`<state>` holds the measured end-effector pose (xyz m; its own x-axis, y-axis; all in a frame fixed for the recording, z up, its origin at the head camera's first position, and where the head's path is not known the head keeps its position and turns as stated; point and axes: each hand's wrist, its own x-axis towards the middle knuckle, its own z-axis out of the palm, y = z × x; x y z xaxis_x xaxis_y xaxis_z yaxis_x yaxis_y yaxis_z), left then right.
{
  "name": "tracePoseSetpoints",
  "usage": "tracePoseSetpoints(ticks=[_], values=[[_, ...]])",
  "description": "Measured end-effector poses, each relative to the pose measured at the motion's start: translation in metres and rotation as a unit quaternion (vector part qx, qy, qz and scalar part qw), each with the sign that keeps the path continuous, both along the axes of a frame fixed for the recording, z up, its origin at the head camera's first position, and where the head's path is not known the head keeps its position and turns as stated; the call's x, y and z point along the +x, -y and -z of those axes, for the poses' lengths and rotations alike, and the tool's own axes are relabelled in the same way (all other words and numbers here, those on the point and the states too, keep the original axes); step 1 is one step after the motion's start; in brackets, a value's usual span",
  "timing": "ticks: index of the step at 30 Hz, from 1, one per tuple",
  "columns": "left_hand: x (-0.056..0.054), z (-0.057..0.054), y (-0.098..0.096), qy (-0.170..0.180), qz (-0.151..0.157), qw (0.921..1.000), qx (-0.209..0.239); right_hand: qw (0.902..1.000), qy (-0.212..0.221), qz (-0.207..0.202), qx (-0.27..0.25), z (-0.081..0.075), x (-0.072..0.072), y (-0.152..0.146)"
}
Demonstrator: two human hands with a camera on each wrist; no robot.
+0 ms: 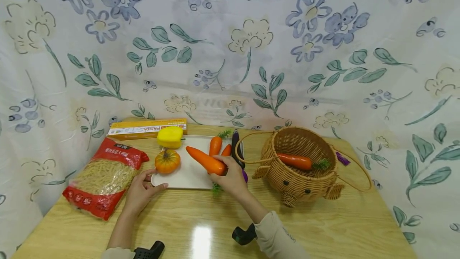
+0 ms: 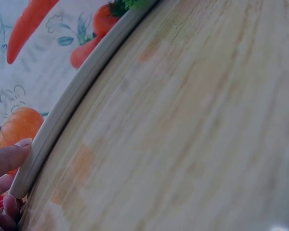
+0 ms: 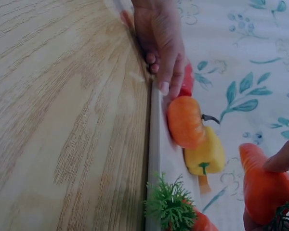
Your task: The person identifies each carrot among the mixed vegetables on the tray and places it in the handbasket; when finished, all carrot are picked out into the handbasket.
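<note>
My right hand (image 1: 232,179) grips a large orange carrot (image 1: 205,161) by its thick end, above the white tray (image 1: 188,177). In the right wrist view that carrot (image 3: 262,185) shows its green top pointing down. My left hand (image 1: 141,193) holds the tray's near left corner, thumb on the rim and other fingers curled beside it. On the tray's left side sit a small orange pumpkin (image 1: 167,162) and a yellow bell pepper (image 1: 170,137). More carrots (image 1: 215,146) and a dark eggplant (image 1: 236,144) lie on its right, partly hidden by my right hand.
Right of the tray stands a wicker basket (image 1: 298,185) with raised side handles and a carrot (image 1: 294,161) inside. A purple item (image 1: 342,158) shows behind it. A red pasta bag (image 1: 102,177) lies at left; a yellow pasta box (image 1: 147,128) is behind. Patterned fabric (image 1: 223,67) hangs at the back.
</note>
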<state>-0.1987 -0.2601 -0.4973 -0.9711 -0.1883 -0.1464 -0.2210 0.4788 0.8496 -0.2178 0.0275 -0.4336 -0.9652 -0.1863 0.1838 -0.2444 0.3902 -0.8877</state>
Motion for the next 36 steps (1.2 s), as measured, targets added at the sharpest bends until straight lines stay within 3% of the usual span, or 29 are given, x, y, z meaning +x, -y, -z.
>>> tracePoseSetpoints(ticks=[13, 24, 36], values=[[0.000, -0.001, 0.000, 0.009, 0.003, 0.9999, -0.010, 0.9978, -0.011, -0.058, -0.031, -0.015, 0.007, -0.025], [-0.001, -0.001, -0.001, 0.007, 0.008, 0.9999, -0.006, 0.9967, 0.011, -0.080, 0.002, -0.040, 0.009, -0.045], [-0.002, -0.003, 0.000, 0.015, 0.009, 0.9997, -0.019, 0.9957, -0.002, -0.091, 0.018, -0.053, 0.009, -0.068]])
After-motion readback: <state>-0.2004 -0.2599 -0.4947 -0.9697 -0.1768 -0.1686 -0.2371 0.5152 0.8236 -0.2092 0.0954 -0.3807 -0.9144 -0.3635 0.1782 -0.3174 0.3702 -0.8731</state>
